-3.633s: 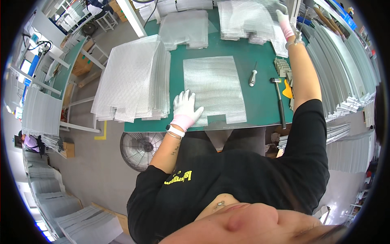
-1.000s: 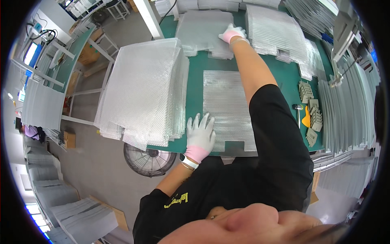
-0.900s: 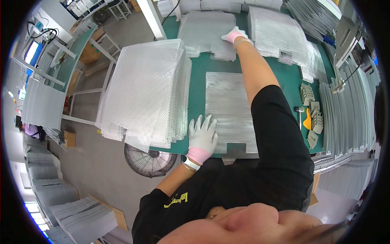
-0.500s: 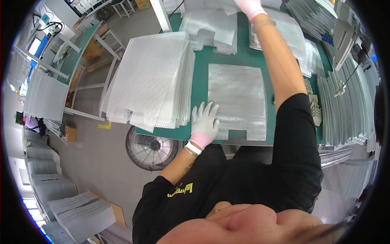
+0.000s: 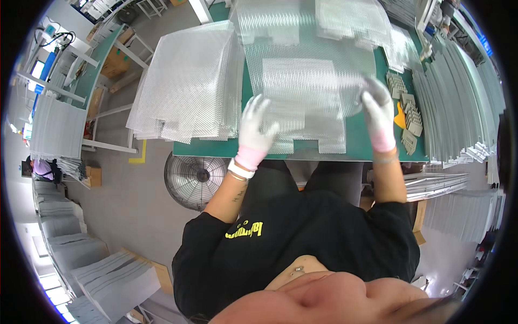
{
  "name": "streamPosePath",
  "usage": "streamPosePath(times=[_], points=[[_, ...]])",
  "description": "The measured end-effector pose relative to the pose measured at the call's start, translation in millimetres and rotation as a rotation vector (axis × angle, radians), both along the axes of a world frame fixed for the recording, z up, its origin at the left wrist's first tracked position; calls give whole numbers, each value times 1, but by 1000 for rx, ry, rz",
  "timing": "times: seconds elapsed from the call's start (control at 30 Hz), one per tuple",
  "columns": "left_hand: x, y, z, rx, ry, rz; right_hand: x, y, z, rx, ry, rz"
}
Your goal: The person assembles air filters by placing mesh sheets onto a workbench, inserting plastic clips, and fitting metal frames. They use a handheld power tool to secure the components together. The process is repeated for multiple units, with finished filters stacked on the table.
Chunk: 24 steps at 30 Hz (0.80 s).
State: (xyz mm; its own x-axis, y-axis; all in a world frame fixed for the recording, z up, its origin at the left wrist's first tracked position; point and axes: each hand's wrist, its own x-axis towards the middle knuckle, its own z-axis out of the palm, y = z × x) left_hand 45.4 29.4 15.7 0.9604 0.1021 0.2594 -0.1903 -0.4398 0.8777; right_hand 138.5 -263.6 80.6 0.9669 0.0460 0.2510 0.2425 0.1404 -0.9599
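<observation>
Head view, left hand: my left hand (image 5: pixel 255 125) in its white glove with the pink cuff is flat, fingers spread, pressing on the near left part of the clear ribbed plastic sheet (image 5: pixel 310 70).
Head view, right hand: my right hand (image 5: pixel 376 110), gloved the same way, grips the right edge of that sheet, fingers curled over the top; I cannot see the thumb beneath it.
Head view, top sheet: clear ribbed plastic sheet, spread wide between my two hands, its far end reaching the top of the picture, over the green table (image 5: pixel 216 147).
Head view, sheet beneath: a second, smaller ribbed sheet (image 5: pixel 318 139) lies flat on the table under the first, its notched near edge showing close to the table's front edge.
Head view, left of me: a thick stack of clear sheets (image 5: pixel 186 89) overhangs the table's left end, just beside my left hand.
Head view, right of me: small grey cut pieces (image 5: pixel 411 116) lie in a row just past my right hand, with an orange tool (image 5: pixel 400 116) between them and my glove.
Head view, far right: long rows of stacked sheets (image 5: pixel 458 102) run along the right.
Head view, floor: a round wire-guard fan (image 5: pixel 195 178) stands below the table's front edge, near my left wrist.
</observation>
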Motion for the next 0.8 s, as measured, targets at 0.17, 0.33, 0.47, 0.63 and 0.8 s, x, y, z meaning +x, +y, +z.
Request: streamPosePath(times=[0.17,0.33,0.47,0.63,0.8], points=[[-21,2,-2,-970,74,42,-56,-8,-56,-126,58,-7],[-24,-20,12,167,265,241,-66,-1,-58,-633,-35,-159],[-17,-22,8,310,249,237,-60,7,-47,-742,61,-155],[-7,-19,-9,453,285,210,-52,6,-74,-895,-87,-187],[-4,-16,-19,502,345,190,-52,8,-87,-979,-111,-185]])
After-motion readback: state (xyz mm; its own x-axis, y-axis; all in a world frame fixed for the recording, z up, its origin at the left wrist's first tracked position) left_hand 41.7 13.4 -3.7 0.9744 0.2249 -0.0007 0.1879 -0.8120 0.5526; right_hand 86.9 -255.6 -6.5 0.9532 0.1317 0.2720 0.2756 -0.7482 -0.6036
